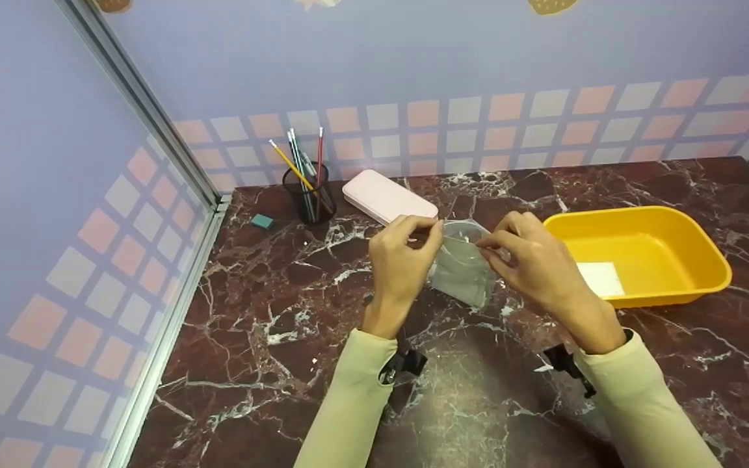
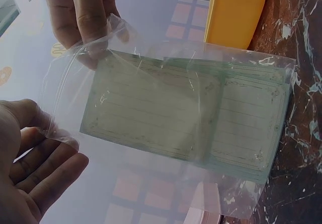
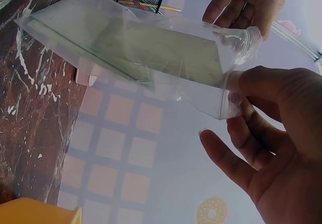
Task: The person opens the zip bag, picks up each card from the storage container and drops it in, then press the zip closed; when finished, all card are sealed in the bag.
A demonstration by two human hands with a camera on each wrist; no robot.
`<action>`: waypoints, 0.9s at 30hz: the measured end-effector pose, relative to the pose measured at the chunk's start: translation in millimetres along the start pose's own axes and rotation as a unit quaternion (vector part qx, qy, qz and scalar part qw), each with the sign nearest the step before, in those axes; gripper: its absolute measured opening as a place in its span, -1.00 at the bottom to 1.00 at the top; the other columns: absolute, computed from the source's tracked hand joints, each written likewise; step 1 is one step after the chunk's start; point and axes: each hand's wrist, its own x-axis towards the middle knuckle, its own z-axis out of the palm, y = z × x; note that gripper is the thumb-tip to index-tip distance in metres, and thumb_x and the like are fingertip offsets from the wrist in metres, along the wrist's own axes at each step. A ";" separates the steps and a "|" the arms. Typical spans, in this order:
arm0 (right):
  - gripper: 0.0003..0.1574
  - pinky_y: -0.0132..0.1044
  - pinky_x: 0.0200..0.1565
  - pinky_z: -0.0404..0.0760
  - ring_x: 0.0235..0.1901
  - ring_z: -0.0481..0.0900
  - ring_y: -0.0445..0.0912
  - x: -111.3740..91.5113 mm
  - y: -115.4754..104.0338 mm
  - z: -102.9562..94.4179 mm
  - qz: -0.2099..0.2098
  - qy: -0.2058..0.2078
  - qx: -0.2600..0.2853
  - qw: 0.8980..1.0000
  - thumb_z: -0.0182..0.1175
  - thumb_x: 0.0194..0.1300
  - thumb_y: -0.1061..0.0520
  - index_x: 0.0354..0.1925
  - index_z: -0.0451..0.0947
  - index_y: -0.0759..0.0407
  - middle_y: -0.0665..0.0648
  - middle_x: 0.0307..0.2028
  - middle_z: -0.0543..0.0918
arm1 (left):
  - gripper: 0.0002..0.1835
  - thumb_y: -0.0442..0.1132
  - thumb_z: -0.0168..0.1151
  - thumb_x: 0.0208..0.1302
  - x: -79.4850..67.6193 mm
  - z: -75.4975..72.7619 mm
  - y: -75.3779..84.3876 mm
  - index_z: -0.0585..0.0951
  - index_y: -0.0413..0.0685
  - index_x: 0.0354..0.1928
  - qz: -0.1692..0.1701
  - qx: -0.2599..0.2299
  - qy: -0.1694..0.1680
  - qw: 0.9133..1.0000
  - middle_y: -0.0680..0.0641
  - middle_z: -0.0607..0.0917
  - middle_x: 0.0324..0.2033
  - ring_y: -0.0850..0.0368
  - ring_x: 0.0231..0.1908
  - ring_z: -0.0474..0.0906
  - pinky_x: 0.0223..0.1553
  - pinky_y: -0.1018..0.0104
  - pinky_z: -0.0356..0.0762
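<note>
A clear zip bag hangs between the two hands above the table. Inside it are several pale green lined cards with decorated borders, seen plainly in the left wrist view. My left hand pinches one top corner of the bag between thumb and fingertips. The opposite side of the top edge is pinched by my right hand, thumb against index finger in the right wrist view. Whether the zip at the top is parted cannot be told. The bag's lower end slants down toward the tabletop.
A yellow tub with a white card in it stands at the right. Behind the hands lies a pink case, beside a black mesh cup of pencils. A small teal block sits at left on the marbled table.
</note>
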 end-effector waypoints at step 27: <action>-0.74 -0.55 0.05 0.53 -0.13 0.66 -0.05 -0.8 28.1 -35.9 0.061 0.035 0.076 0.995 0.48 0.23 0.46 -0.10 0.75 0.33 0.17 -0.13 0.74 | -0.95 -0.39 0.50 0.25 2.3 -3.8 -2.9 0.78 -0.21 -0.35 -0.007 -0.001 0.008 1.000 -0.07 0.81 -0.40 0.09 -0.41 0.74 -0.22 0.41 0.71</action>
